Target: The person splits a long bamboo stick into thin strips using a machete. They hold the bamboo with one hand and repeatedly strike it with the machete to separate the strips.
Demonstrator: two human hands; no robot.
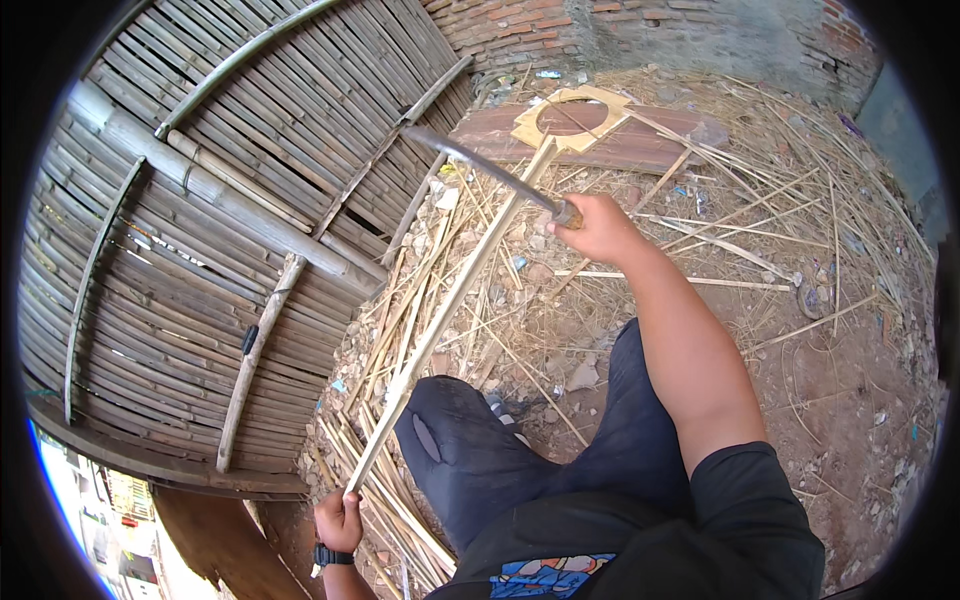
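My right hand (592, 230) is closed round the handle of a long-bladed machete (490, 172), held out in front of me. Its dark blade points to the far left and crosses a long, pale bamboo strip (452, 300) near the strip's far end. I cannot tell whether the blade touches the strip or only passes over it. Low on the left, my left hand (340, 522), with a dark watch on the wrist, grips the near end of that strip. The strip slants up and away, past my left knee.
A slatted bamboo wall (240, 200) stands along the left. Behind is a brick wall (640, 35). A brown board (640, 135) bears a yellowish piece with a round hole (525, 128). Loose bamboo strips (350, 450) lie by my left leg, and more litter the dirt floor (740, 400).
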